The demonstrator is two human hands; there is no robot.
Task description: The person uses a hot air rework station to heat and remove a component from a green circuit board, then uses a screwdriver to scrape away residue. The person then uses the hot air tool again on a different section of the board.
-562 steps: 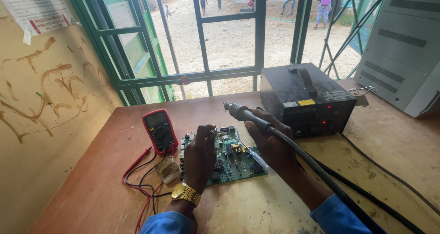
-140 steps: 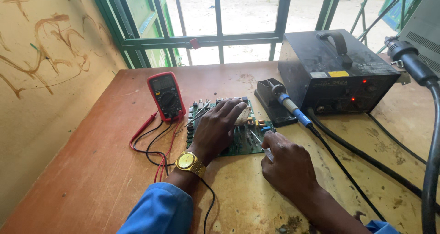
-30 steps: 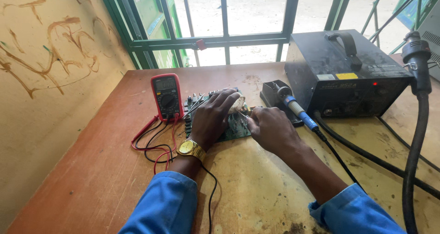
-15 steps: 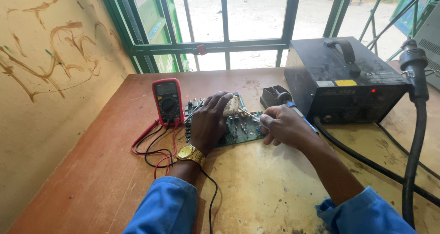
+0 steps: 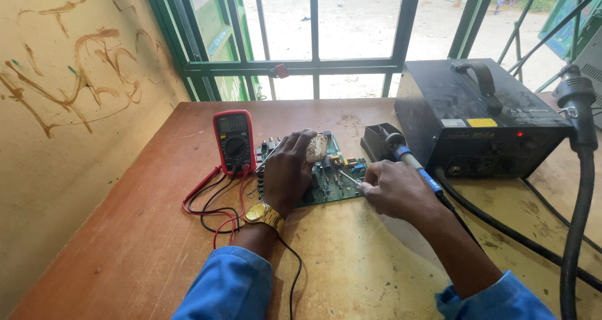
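Circuit board (image 5: 326, 176) lies under the flat-pressing left hand (image 5: 288, 172); right hand (image 5: 392, 188) pinches a thin tool (image 5: 348, 179).

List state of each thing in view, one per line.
Left hand: flat on the circuit board, pinning it to the table.
Right hand: gripping a soldering iron, tip on the board.
Multimeter: lying face up, leads attached.
Station: red light on.
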